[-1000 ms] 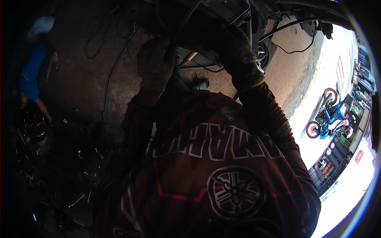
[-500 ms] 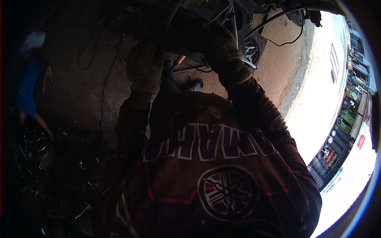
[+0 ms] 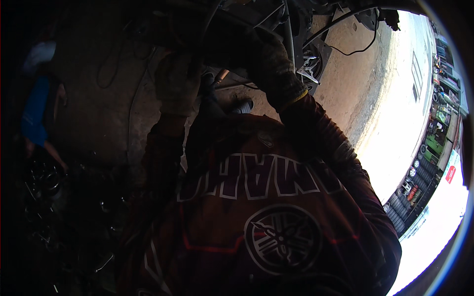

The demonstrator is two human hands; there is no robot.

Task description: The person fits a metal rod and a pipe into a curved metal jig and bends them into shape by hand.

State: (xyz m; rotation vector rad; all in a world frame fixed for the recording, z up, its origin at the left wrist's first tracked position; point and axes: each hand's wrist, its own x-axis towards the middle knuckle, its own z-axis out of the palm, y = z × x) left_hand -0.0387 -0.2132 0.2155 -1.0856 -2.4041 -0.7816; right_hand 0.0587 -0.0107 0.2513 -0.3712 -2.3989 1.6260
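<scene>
Both my hands wear knitted work gloves and reach up to a dark assembly of metal parts and rods [image 3: 287, 37] at the top of the view. My right hand [image 3: 270, 66] is against the shadowed underside of this assembly, its fingers lost in the dark. To the left, my left hand [image 3: 177, 84] is raised at the assembly's lower edge, its fingertips also in shadow. Whether either hand holds anything cannot be made out. Beside my right wrist lies a silvery metal tool [image 3: 308, 73], too partly seen to name. A copper-coloured rod end [image 3: 222, 75] shows between my hands.
A black cable [image 3: 353, 53] loops over the brown ground at the upper right. Another person in blue [image 3: 35, 111] is at the far left, above dark, shiny metal parts [image 3: 47, 182]. Beyond the bright pavement, several tyres [image 3: 417, 177] line a shop front.
My right hand and wrist have shifted slightly left and toward me. My left hand has moved a little to the left. The silvery tool shows slightly more.
</scene>
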